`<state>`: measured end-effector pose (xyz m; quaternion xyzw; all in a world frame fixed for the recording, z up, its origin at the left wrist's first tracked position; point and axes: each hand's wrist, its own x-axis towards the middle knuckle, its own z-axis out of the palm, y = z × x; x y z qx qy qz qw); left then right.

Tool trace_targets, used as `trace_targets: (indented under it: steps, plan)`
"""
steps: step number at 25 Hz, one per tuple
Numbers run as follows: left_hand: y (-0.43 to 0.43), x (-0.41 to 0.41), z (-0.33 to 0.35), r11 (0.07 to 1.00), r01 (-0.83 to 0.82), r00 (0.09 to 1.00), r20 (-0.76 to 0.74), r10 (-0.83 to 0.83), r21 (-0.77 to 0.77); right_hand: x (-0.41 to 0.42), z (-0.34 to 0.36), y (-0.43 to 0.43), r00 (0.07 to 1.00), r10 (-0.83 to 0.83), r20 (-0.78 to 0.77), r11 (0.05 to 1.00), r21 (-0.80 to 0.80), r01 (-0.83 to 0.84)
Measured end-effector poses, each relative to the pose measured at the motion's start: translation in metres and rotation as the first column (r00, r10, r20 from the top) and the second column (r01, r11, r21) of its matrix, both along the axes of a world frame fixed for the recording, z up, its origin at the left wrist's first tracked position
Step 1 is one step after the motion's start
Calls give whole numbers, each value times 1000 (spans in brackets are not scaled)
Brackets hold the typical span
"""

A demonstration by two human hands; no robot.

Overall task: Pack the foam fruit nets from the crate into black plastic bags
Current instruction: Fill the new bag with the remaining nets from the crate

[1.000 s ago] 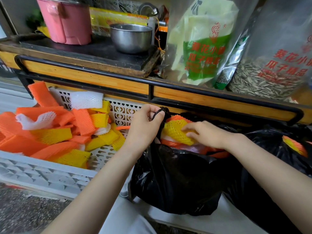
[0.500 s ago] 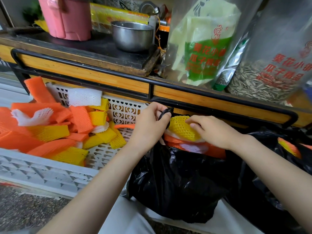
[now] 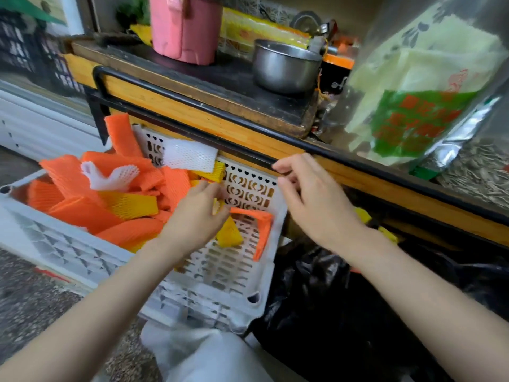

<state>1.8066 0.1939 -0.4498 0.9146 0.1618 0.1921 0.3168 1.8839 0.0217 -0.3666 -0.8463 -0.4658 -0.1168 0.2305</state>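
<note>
White plastic crate (image 3: 68,252) with lattice walls and a perforated bottom, sitting on gritty speckled ground (image 3: 27,299). It holds a loose pile of foam fruit nets (image 3: 82,210): flat mesh sleeves, mostly orange, some yellow, a few white. One white net (image 3: 190,158) leans on the crate's back wall. One orange net (image 3: 261,230) lies bent against the right wall.

Left hand (image 3: 198,213) is inside the crate at the right end of the pile, with fingers curled on a yellow net (image 3: 228,232). It looks like a grip, though the picture is blurred. Right hand (image 3: 316,202) hovers over the crate's right rim, fingers loose and spread, holding nothing.

Black plastic bag (image 3: 316,312), glossy and crinkled, is just beside the crate on the right. Bits of yellow net show at its top behind the right wrist.

Behind stands a wooden cart (image 3: 192,106) with a black metal rail. On top are a pink plastic bucket (image 3: 187,26) and a steel bowl (image 3: 283,67). At right is a clear bag with green print (image 3: 413,92).
</note>
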Motion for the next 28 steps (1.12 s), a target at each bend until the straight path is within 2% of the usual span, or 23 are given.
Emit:
trace_targets:
  steps: [3, 6, 8, 12, 16, 20, 23, 28]
  plan:
    - [50, 3, -22, 992, -126, 987, -99, 123, -22, 17, -41, 58, 976, 1, -218, 996, -88, -21]
    - [89, 23, -45, 971, -214, 962, -198, 190, -109, 44, -90, 103, 910, -91, -404, 986, -163, 26]
    - [111, 38, -62, 943, -270, 940, -265, 215, -194, 62, -119, 127, 833, -178, -524, 977, -197, 85]
    - [136, 59, -84, 898, -358, 882, -407, 237, -254, 85, -160, 160, 603, -298, -740, 953, -268, 142]
    - [141, 75, -92, 875, -389, 848, -484, 218, -288, 93, -194, 185, 511, -290, -809, 957, -232, 176]
    - [140, 83, -95, 850, -419, 855, -455, 249, -321, 88, -197, 193, 488, -277, -828, 953, -170, 252]
    - [139, 79, -89, 823, -409, 886, -389, 255, -393, 80, -186, 186, 486, -290, -825, 950, -187, 250]
    - [125, 53, -58, 719, -312, 948, -156, 276, -621, 68, -167, 172, 451, -275, -849, 958, -201, 207]
